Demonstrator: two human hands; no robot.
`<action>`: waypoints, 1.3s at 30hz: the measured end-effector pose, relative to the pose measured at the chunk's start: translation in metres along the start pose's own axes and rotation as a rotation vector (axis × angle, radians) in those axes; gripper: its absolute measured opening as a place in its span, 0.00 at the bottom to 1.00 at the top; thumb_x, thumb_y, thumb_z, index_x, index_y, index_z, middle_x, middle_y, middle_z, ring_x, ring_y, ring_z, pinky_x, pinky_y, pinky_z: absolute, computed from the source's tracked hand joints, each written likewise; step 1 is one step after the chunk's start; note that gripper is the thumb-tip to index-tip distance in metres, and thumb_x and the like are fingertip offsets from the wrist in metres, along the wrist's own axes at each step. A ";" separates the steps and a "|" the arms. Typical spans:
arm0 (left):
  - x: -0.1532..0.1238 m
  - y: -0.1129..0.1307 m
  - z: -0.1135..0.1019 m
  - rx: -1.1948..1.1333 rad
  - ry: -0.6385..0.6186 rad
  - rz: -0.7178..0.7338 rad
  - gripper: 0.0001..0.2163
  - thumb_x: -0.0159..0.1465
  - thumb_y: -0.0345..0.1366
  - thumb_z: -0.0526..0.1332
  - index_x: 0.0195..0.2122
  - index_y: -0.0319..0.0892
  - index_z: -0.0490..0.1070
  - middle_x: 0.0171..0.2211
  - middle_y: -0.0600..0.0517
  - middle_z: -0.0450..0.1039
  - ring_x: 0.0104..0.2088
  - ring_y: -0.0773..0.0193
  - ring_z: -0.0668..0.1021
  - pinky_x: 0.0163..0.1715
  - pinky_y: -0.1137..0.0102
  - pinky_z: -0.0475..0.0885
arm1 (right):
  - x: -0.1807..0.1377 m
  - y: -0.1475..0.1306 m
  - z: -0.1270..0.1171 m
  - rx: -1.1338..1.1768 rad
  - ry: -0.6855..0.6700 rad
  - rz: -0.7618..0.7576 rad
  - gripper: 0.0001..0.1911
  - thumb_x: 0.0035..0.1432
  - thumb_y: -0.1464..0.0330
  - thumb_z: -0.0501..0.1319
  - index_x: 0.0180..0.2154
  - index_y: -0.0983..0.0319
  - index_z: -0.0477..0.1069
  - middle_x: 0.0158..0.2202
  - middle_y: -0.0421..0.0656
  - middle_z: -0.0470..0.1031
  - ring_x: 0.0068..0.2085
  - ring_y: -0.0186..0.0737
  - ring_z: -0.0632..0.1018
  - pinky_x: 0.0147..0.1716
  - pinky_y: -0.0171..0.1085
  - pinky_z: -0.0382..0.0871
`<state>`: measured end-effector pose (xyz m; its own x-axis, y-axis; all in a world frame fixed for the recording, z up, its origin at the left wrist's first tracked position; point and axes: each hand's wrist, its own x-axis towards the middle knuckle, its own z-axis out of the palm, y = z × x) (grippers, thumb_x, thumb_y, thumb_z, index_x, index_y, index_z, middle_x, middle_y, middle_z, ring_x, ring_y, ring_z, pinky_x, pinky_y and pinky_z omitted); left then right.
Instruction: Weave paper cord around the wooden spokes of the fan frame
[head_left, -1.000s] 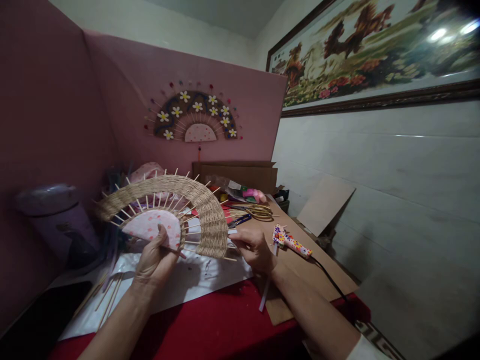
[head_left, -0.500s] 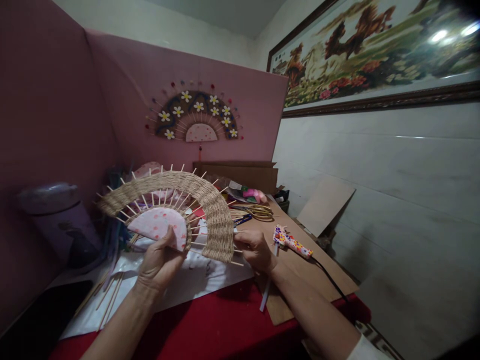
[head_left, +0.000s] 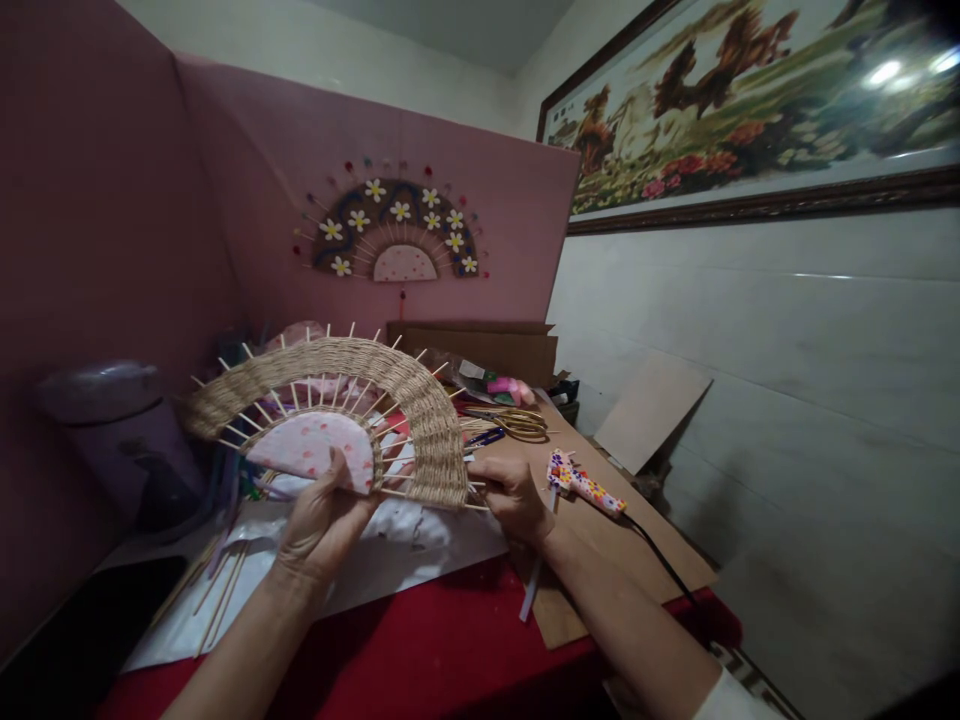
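A half-round woven fan point(head_left: 442, 445) is held up over the table, its twine band threaded on pale sticks whose ends poke out all round. At its centre is a half disc covered in white cloth with pink spots. My left hand point(head_left: 330, 525) grips this half disc, thumb on the front and fingers behind. My right hand point(head_left: 514, 497) is closed at the fan's right edge, fingers pinched round a stick end next to the twine. The fingertips are partly hidden, so any loose twine there cannot be made out.
A flower-patterned glue gun point(head_left: 585, 482) lies on the brown board point(head_left: 637, 550) at the right, its black cord trailing off. Gold-handled scissors point(head_left: 521, 425) lie behind. Loose sticks point(head_left: 225, 600) rest at left near a tumbler point(head_left: 124, 440). A finished flowered fan point(head_left: 401, 215) hangs on the pink panel.
The fan has tipped slightly anticlockwise, its right end rising and its left end shifting left and down. Both hands keep their hold.
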<state>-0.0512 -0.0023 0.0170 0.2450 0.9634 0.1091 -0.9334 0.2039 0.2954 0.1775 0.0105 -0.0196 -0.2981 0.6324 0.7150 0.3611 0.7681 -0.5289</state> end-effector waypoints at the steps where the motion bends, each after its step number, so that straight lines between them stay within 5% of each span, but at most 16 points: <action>1: 0.000 0.000 0.000 -0.005 -0.003 0.003 0.22 0.64 0.38 0.49 0.60 0.41 0.54 0.53 0.37 0.65 0.55 0.51 0.65 0.54 0.48 0.56 | 0.000 -0.001 0.000 0.018 0.016 0.008 0.13 0.47 0.77 0.54 0.32 0.63 0.75 0.25 0.42 0.73 0.26 0.33 0.71 0.27 0.30 0.62; 8: 0.003 0.004 -0.001 -0.033 0.021 0.042 0.22 0.65 0.37 0.49 0.60 0.42 0.53 0.53 0.37 0.65 0.54 0.51 0.66 0.54 0.49 0.56 | 0.001 -0.006 0.003 0.167 -0.019 0.104 0.08 0.49 0.72 0.58 0.23 0.64 0.75 0.19 0.41 0.71 0.23 0.32 0.68 0.23 0.31 0.61; 16: 0.010 0.011 -0.006 -0.011 0.080 0.085 0.20 0.64 0.36 0.49 0.58 0.42 0.57 0.50 0.37 0.69 0.52 0.52 0.69 0.53 0.50 0.60 | 0.002 -0.004 -0.005 0.331 -0.106 0.298 0.08 0.49 0.66 0.62 0.28 0.65 0.77 0.20 0.42 0.73 0.21 0.31 0.69 0.21 0.30 0.61; 30: 0.021 0.006 -0.021 -0.032 0.043 0.034 0.17 0.63 0.37 0.51 0.53 0.43 0.63 0.50 0.40 0.69 0.53 0.49 0.68 0.52 0.46 0.59 | -0.001 -0.012 -0.002 -0.160 0.007 -0.103 0.07 0.53 0.72 0.57 0.31 0.64 0.74 0.23 0.42 0.74 0.23 0.31 0.70 0.24 0.31 0.60; 39: 0.033 -0.001 0.004 -0.046 0.131 0.044 0.14 0.64 0.36 0.50 0.48 0.41 0.68 0.44 0.42 0.74 0.49 0.51 0.72 0.51 0.46 0.61 | -0.002 -0.009 -0.005 -0.444 0.038 -0.124 0.09 0.55 0.72 0.54 0.33 0.63 0.73 0.24 0.42 0.74 0.25 0.33 0.72 0.27 0.32 0.59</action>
<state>-0.0409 0.0288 0.0236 0.1702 0.9854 -0.0044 -0.9541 0.1659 0.2494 0.1790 0.0022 -0.0138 -0.3330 0.5277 0.7814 0.6705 0.7152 -0.1972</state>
